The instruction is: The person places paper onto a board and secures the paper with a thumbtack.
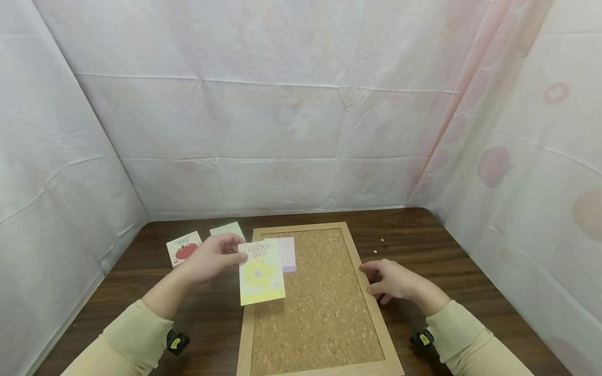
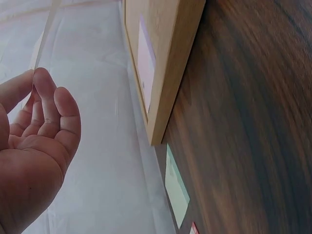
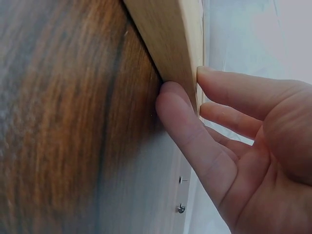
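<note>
From where I sit, the writing I can read best is "LUCKY DAY", in pink capitals across the top of the yellow card (image 1: 260,279), just left of centre in the head view. Below the letters I see a big yellow flower with a pale purple middle on a cream ground, a smaller purple mark at lower right and a yellow band along the bottom edge. My left hand (image 1: 213,257) has thumb and fingers clamped on its upper left side, holding it raised over the left border of the cork board (image 1: 324,303); in the left wrist view it shows edge-on at upper left.

My right hand (image 1: 395,279), right of centre, has its fingers clamped on the board's right edge, some on the wooden border's face, some against its side.

A lilac card (image 1: 289,256) lies on the cork, partly hidden behind the yellow one. Further left on the desk (image 1: 113,308) are a mint card (image 1: 228,230) and an apple card (image 1: 185,250) whose lettering I can't make out. A few small tacks (image 1: 375,252) sit right of the board.
</note>
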A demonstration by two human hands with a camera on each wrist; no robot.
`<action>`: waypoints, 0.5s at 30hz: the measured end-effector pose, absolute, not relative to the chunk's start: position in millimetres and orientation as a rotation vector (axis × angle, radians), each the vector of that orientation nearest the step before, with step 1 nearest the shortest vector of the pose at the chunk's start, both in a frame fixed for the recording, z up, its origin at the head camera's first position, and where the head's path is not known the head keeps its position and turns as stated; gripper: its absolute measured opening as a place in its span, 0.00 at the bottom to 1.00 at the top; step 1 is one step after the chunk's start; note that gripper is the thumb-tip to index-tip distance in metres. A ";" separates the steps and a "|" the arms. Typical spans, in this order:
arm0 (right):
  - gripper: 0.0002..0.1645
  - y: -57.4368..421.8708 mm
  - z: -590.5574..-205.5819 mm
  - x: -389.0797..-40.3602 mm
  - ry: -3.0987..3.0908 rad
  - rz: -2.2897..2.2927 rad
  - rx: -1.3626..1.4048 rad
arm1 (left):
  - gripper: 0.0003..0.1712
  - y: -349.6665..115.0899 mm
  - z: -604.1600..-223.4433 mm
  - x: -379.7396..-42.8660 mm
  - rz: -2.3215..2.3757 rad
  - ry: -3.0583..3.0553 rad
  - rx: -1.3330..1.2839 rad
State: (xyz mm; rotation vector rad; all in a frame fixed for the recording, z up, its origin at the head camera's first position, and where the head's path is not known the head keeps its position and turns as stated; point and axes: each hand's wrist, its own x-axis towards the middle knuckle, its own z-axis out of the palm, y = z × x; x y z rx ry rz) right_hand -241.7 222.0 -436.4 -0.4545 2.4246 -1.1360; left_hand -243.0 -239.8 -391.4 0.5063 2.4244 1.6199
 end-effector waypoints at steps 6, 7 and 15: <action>0.37 221.7 -436.5 -240.9 2.439 -1.131 -0.443 | 0.16 -226.4 -395.2 -243.5 1.553 2.462 0.527; 0.37 221.7 -436.5 -240.9 2.438 -1.133 -0.444 | 0.16 -224.3 -395.6 -243.6 1.545 2.469 0.525; 0.37 221.7 -437.6 -241.4 2.440 -1.133 -0.433 | 0.18 -211.6 -400.3 -242.8 1.511 2.454 0.552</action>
